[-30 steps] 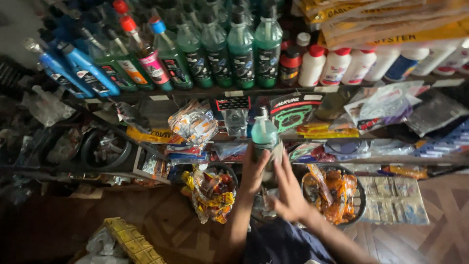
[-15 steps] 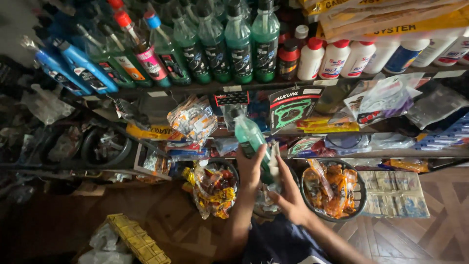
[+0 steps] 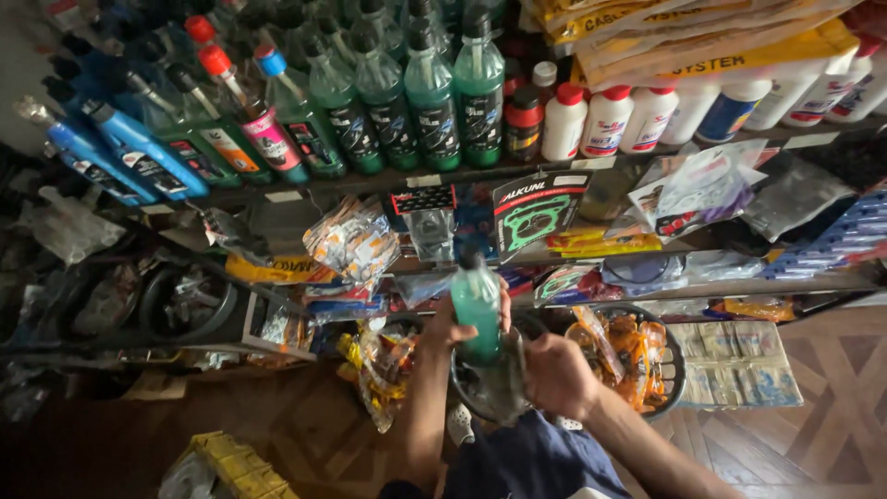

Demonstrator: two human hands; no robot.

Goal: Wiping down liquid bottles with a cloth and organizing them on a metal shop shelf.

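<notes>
The left hand gripped a green bottle around its body, upright and lifted between both hands, just in front of the crowded shelf, probably so it stayed clear of the packets below. The right hand seemed curled around a dim clear wrapper beneath it. The bottle was translucent green with a dark cap.

- Flat black card package with a green gasket outline, hanging under the bottle shelf.
- Clear orange-printed plastic packets, left of it.
- Yellow flat packets, right of it.
- Pale sachet sheets, lower right.
- Long yellow cardboard boxes, top right.
</notes>
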